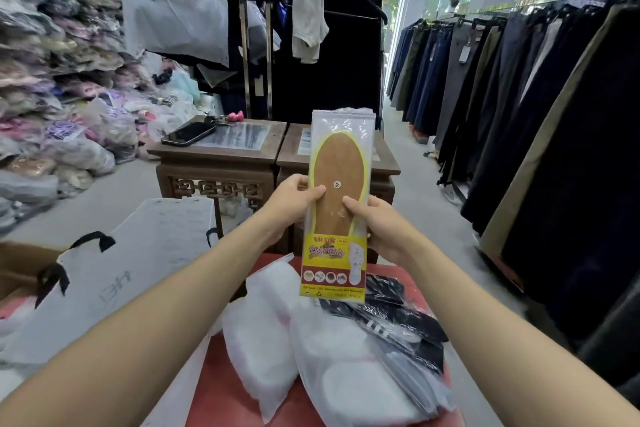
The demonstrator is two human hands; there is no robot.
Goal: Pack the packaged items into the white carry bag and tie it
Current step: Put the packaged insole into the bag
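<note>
Both hands are clamped on 1 insole package (341, 163), which stands upright in the air between them with its yellow printed label at the bottom. The left hand (289, 206) grips the package's left edge, thumb pressed flat on the clear front. The right hand (382, 230) grips the right edge slightly lower, its thumb also on the front, over the brown insole. The 2 thumbs are near each other but not touching.

The package hangs above the far end of a red counter (221, 392). On that counter, below the hands, lie white packaged items (263, 340) and, touching them on the right, dark packaged items (408, 319).

The white carry bag (138, 263), with black handles, lies to the left, beside the counter and well apart from the held package. Beyond the hands stand 2 carved wooden counters (214, 163), the left one carrying a phone (188, 133).
</note>
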